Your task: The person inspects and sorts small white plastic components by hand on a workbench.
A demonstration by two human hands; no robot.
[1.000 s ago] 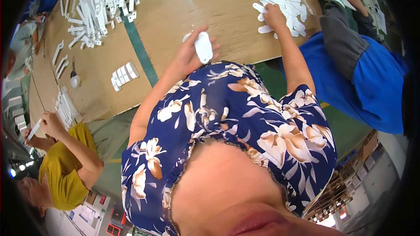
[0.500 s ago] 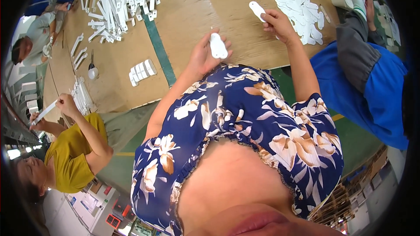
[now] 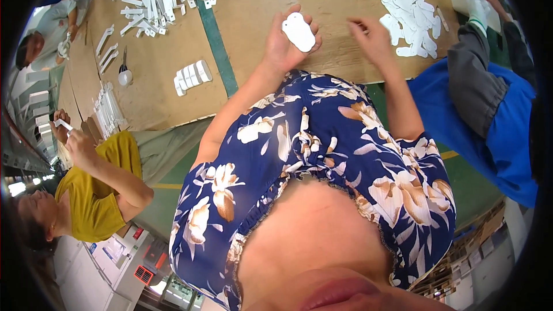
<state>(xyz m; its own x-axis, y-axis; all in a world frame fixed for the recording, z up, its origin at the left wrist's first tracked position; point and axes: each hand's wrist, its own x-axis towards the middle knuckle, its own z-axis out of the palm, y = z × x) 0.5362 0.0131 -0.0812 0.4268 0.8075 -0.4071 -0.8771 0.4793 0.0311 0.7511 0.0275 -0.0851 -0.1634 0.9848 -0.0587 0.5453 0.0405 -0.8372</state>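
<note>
My left hand [image 3: 280, 46], palm up, is closed round a few flat white rounded plates [image 3: 299, 33] with small holes near one end. They lie in a stack across the palm; how many is hidden. To its right, over the brown table, my right hand [image 3: 372, 39] holds nothing I can see, its fingers bent and a little apart. Beyond that hand, a loose pile of similar white plates [image 3: 406, 8] is spread on the table.
A heap of white bent strips [image 3: 164, 0] covers the far left of the table [image 3: 253, 0]. Nearer are a stacked row of white pieces [image 3: 193, 76] and scissors [image 3: 124, 63] by a tape roll. Co-workers stand left and right; one in yellow [image 3: 95, 198] handles a white strip.
The plate that was in my right hand is no longer there, and that hand has drawn slightly nearer. In my left hand the white plates sit turned differently.
</note>
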